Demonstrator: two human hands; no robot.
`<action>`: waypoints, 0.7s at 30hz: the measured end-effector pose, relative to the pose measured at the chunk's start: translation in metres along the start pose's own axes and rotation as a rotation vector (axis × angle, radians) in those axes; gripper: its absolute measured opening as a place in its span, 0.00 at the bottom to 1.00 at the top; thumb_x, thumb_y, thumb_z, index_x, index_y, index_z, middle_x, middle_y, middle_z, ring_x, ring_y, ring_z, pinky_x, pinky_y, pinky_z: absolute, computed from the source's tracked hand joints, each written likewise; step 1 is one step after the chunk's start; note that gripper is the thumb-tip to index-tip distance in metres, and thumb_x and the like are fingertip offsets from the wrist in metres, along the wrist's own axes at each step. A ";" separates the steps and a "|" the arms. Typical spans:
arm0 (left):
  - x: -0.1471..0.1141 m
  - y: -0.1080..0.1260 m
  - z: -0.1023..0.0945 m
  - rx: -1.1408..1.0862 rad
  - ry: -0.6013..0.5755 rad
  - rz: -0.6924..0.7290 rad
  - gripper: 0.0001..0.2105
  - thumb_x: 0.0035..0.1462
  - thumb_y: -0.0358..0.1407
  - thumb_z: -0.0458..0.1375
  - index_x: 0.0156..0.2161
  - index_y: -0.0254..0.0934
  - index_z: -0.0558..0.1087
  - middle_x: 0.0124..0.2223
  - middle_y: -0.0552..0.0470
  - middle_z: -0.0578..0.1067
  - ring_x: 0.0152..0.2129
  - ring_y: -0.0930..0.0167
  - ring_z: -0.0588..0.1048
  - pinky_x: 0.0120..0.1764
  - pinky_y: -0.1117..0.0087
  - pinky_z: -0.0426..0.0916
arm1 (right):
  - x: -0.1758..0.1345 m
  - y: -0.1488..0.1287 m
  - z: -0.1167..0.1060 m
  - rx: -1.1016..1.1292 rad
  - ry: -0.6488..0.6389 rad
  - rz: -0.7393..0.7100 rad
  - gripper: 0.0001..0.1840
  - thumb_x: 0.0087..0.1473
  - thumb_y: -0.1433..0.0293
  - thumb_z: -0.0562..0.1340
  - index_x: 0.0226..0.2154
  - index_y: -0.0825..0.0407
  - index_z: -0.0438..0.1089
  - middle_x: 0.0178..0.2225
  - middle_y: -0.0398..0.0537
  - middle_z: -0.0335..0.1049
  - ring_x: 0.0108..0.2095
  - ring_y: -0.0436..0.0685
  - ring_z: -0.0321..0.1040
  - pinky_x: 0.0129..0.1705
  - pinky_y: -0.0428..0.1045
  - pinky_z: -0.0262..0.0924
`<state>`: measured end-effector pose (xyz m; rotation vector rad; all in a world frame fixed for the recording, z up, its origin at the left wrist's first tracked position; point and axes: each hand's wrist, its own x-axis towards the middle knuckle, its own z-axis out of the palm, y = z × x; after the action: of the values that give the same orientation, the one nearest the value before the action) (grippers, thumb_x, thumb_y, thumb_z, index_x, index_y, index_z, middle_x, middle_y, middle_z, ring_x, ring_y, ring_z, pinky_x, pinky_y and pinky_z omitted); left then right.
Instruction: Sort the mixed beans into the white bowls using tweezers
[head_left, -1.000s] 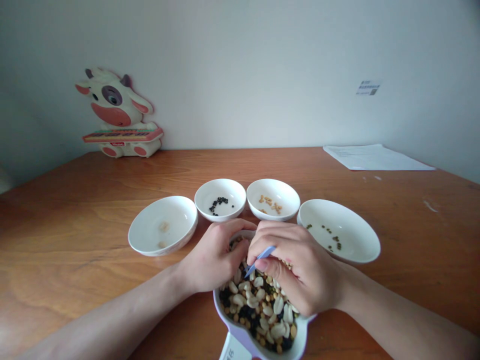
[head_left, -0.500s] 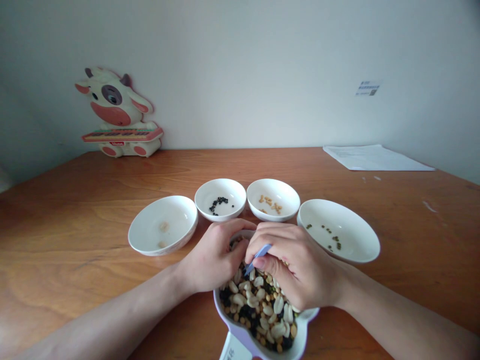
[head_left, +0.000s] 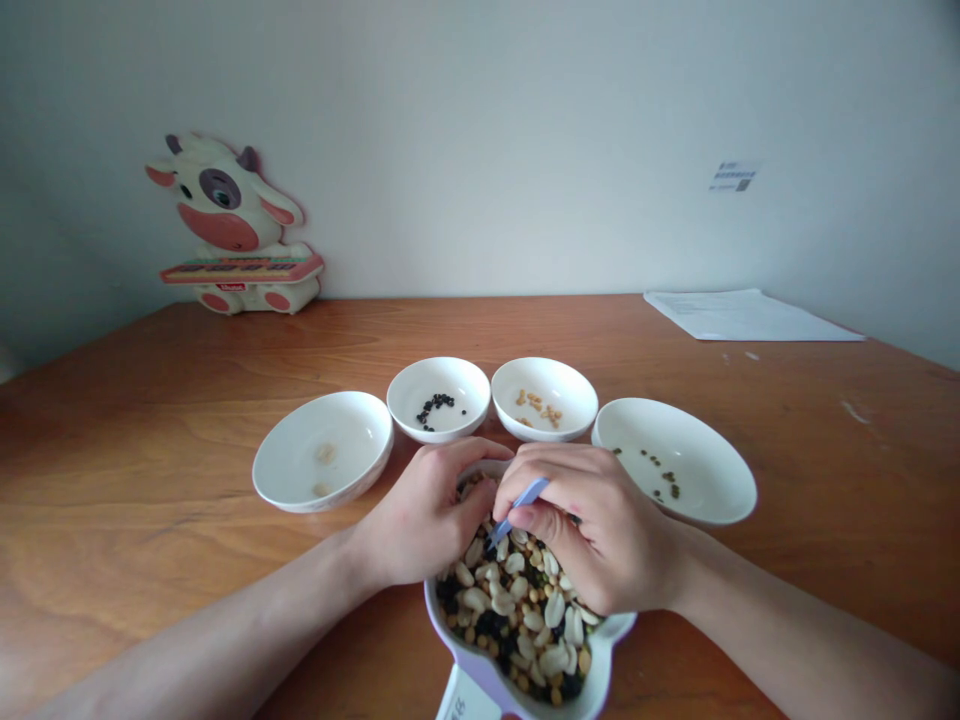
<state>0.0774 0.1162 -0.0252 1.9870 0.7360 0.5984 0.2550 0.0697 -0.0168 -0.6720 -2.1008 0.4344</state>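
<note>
A lilac shaped bowl [head_left: 469, 645] in front of me holds a mix of peanuts [head_left: 555, 608], soybeans [head_left: 556, 695], black beans [head_left: 491, 625] and some small green beans. My right hand [head_left: 600, 525] is above its right side, closed around lilac-blue plastic tweezers [head_left: 517, 515]. Their tips point down into the mix at the upper left, near a dark bean; whether they grip anything, I cannot tell. My left hand [head_left: 427, 515] wraps the bowl's far-left rim, with the thumb on the inside and the other fingers partly hidden.
Four white bowls form an arc beyond: a left one [head_left: 281, 450] with a few pale pieces, then one with black beans [head_left: 435, 410], one with soybeans [head_left: 536, 405], and one with green beans [head_left: 667, 485]. Behind are a cow toy keyboard [head_left: 240, 270] and papers [head_left: 750, 315].
The whole view has shifted slightly. My right hand and the tweezers have moved only a little, with the tips staying among the beans. My left hand keeps its place on the rim.
</note>
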 end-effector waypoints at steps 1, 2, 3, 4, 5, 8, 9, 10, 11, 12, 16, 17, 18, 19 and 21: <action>0.000 0.000 0.000 0.000 0.000 0.000 0.17 0.58 0.26 0.54 0.52 0.34 0.73 0.49 0.46 0.78 0.45 0.65 0.76 0.49 0.69 0.69 | 0.000 0.000 0.000 -0.003 -0.006 0.000 0.08 0.58 0.78 0.54 0.33 0.54 0.68 0.29 0.50 0.73 0.31 0.54 0.68 0.36 0.50 0.66; 0.000 0.000 0.000 0.001 0.000 0.002 0.16 0.59 0.27 0.54 0.52 0.34 0.73 0.49 0.46 0.78 0.45 0.65 0.76 0.49 0.69 0.69 | 0.000 0.000 0.000 -0.010 -0.013 0.001 0.08 0.58 0.78 0.54 0.33 0.54 0.68 0.29 0.50 0.73 0.31 0.54 0.68 0.36 0.50 0.66; 0.000 0.001 -0.001 0.002 -0.001 0.006 0.16 0.60 0.27 0.54 0.52 0.34 0.73 0.49 0.46 0.78 0.45 0.66 0.76 0.49 0.69 0.69 | 0.000 0.000 0.000 -0.018 -0.022 0.004 0.08 0.58 0.78 0.54 0.33 0.54 0.68 0.29 0.50 0.73 0.31 0.54 0.68 0.36 0.50 0.66; 0.000 0.001 -0.001 0.003 -0.002 0.011 0.16 0.60 0.28 0.54 0.52 0.34 0.73 0.49 0.46 0.78 0.45 0.66 0.76 0.49 0.69 0.69 | 0.000 0.000 -0.001 -0.026 -0.031 0.008 0.08 0.58 0.78 0.54 0.33 0.54 0.68 0.29 0.50 0.74 0.31 0.54 0.68 0.36 0.50 0.66; 0.000 0.001 -0.001 0.006 -0.002 0.014 0.15 0.61 0.28 0.54 0.52 0.34 0.73 0.49 0.47 0.78 0.45 0.66 0.76 0.49 0.69 0.69 | 0.000 0.000 0.000 -0.033 -0.039 0.013 0.08 0.58 0.78 0.54 0.33 0.54 0.68 0.29 0.50 0.74 0.31 0.55 0.68 0.36 0.50 0.66; 0.000 0.001 -0.001 0.010 -0.003 0.007 0.16 0.60 0.27 0.54 0.52 0.34 0.73 0.50 0.46 0.78 0.46 0.66 0.75 0.50 0.69 0.69 | 0.000 0.001 0.000 -0.039 -0.042 0.012 0.08 0.58 0.78 0.54 0.32 0.54 0.68 0.29 0.50 0.74 0.30 0.55 0.68 0.35 0.50 0.66; -0.001 0.001 0.000 0.007 -0.004 0.004 0.16 0.60 0.27 0.54 0.53 0.34 0.73 0.50 0.46 0.77 0.46 0.66 0.75 0.51 0.69 0.69 | 0.000 0.001 0.000 -0.038 -0.038 0.006 0.08 0.57 0.79 0.55 0.32 0.54 0.68 0.29 0.50 0.74 0.30 0.54 0.68 0.35 0.50 0.66; -0.001 0.001 0.000 0.004 -0.004 0.002 0.16 0.60 0.26 0.54 0.53 0.34 0.73 0.50 0.46 0.77 0.47 0.66 0.75 0.51 0.69 0.68 | 0.000 0.001 0.000 -0.038 -0.032 0.000 0.08 0.57 0.79 0.55 0.32 0.55 0.68 0.28 0.50 0.73 0.30 0.54 0.68 0.34 0.50 0.66; 0.000 0.001 0.000 0.002 -0.005 0.000 0.16 0.60 0.26 0.54 0.53 0.34 0.73 0.50 0.46 0.77 0.46 0.66 0.75 0.51 0.69 0.69 | 0.000 0.001 0.000 -0.037 -0.025 -0.006 0.08 0.57 0.79 0.55 0.32 0.55 0.68 0.28 0.50 0.73 0.30 0.54 0.68 0.34 0.50 0.66; 0.000 0.001 0.000 0.001 -0.005 -0.002 0.16 0.60 0.26 0.54 0.53 0.34 0.73 0.50 0.46 0.78 0.46 0.66 0.75 0.50 0.69 0.69 | 0.000 0.001 0.000 -0.033 -0.019 -0.008 0.08 0.57 0.80 0.55 0.32 0.55 0.68 0.28 0.50 0.73 0.30 0.54 0.68 0.35 0.49 0.66; 0.000 0.001 0.000 0.016 -0.002 -0.012 0.15 0.60 0.28 0.54 0.52 0.33 0.73 0.48 0.46 0.78 0.45 0.66 0.76 0.49 0.69 0.69 | 0.000 -0.001 0.000 -0.005 0.006 -0.012 0.09 0.57 0.80 0.55 0.32 0.55 0.68 0.28 0.50 0.74 0.30 0.53 0.68 0.35 0.49 0.66; 0.000 0.002 -0.001 0.019 -0.001 -0.014 0.16 0.60 0.27 0.54 0.52 0.33 0.73 0.48 0.46 0.78 0.44 0.66 0.76 0.49 0.69 0.69 | 0.000 -0.001 0.000 0.001 0.012 -0.012 0.09 0.58 0.79 0.55 0.32 0.55 0.68 0.28 0.50 0.74 0.30 0.53 0.69 0.35 0.49 0.66; 0.000 0.002 -0.001 0.020 0.001 -0.014 0.16 0.59 0.27 0.54 0.52 0.33 0.73 0.48 0.46 0.79 0.44 0.65 0.76 0.49 0.68 0.69 | 0.001 -0.001 -0.001 0.004 0.018 -0.012 0.09 0.58 0.79 0.55 0.32 0.55 0.68 0.28 0.50 0.74 0.30 0.53 0.69 0.35 0.49 0.66; 0.000 0.002 -0.001 0.021 0.003 -0.013 0.16 0.59 0.26 0.54 0.52 0.33 0.73 0.48 0.46 0.79 0.44 0.65 0.76 0.49 0.68 0.69 | 0.001 -0.001 -0.001 0.006 0.024 -0.011 0.09 0.57 0.79 0.55 0.32 0.55 0.68 0.28 0.50 0.74 0.30 0.53 0.69 0.34 0.48 0.66; 0.000 0.002 -0.001 0.022 0.004 -0.009 0.16 0.58 0.25 0.54 0.52 0.33 0.73 0.48 0.46 0.78 0.45 0.65 0.76 0.49 0.68 0.69 | 0.000 -0.002 -0.001 0.012 0.032 -0.009 0.08 0.57 0.79 0.55 0.31 0.55 0.68 0.28 0.51 0.73 0.30 0.53 0.69 0.34 0.48 0.65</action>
<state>0.0775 0.1159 -0.0231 2.0026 0.7567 0.5911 0.2554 0.0686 -0.0149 -0.6586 -2.0683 0.4283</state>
